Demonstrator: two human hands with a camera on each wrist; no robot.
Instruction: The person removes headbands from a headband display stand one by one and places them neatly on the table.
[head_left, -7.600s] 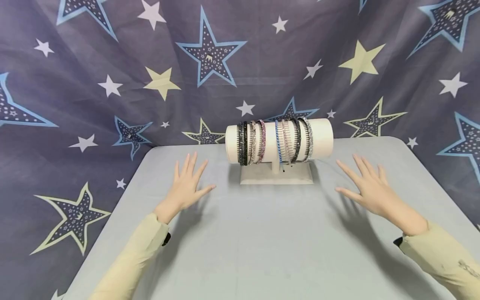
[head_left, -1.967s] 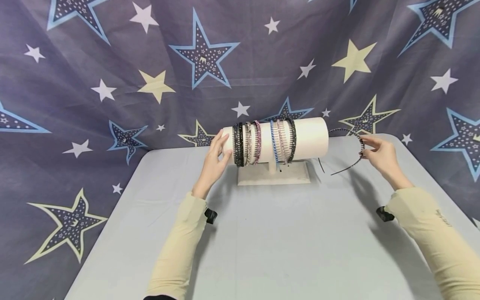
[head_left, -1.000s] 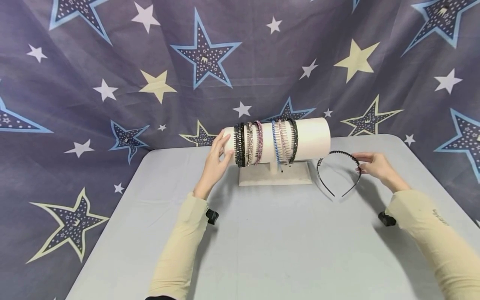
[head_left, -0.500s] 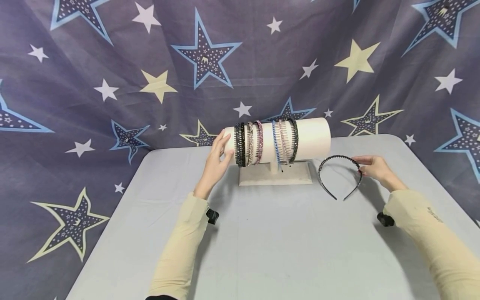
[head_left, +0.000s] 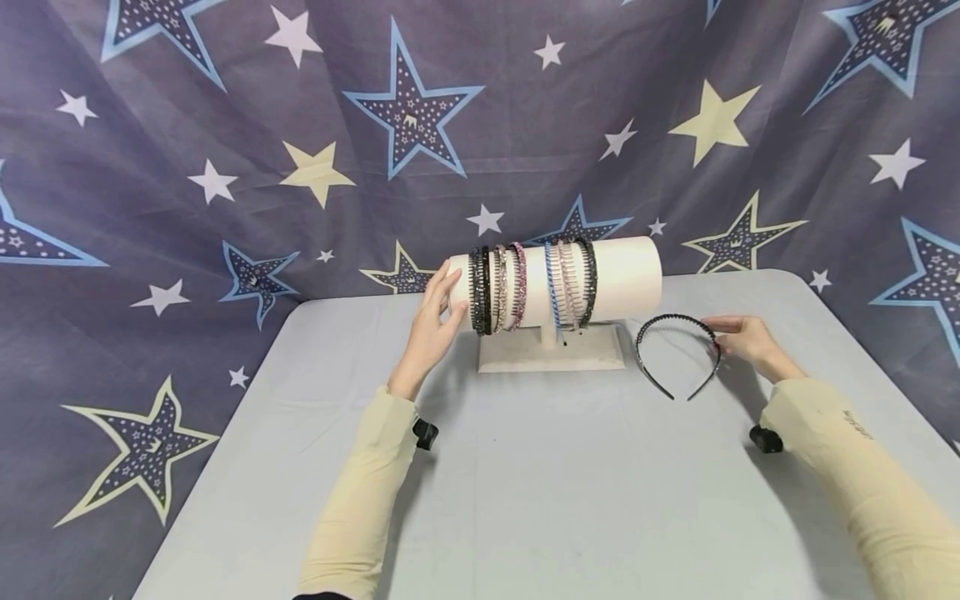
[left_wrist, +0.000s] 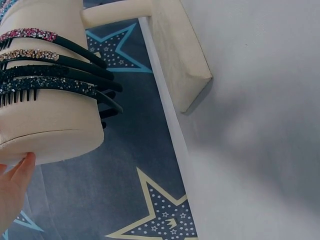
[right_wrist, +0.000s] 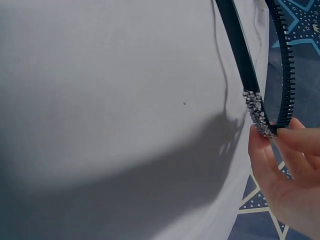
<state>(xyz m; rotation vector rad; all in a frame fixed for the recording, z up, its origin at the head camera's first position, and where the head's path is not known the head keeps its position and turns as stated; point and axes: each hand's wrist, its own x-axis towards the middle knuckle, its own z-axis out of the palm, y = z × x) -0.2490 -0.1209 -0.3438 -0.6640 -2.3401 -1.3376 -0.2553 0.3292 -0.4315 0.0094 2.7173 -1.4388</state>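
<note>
My right hand pinches the right side of a black toothed headband between thumb and fingers. Silvery stones cover part of that headband in the right wrist view. Its two ends point down toward the table, right of the display stand; whether they touch the cloth I cannot tell. My left hand rests against the left end of the cream roll, fingers fairly straight; in the left wrist view its fingertips touch the end face. Several glittery headbands sit around the roll, among them a blue headband and a pink headband.
The roll stands on a short post over a flat rectangular base. A pale grey cloth covers the table. Behind it hangs a dark star-patterned curtain, close to the table's back edge.
The right hand has taken a headband off the roll's right part and brought it out right, then lower. Lately it shifted slightly left. The left hand came to the roll's end and stays there.
</note>
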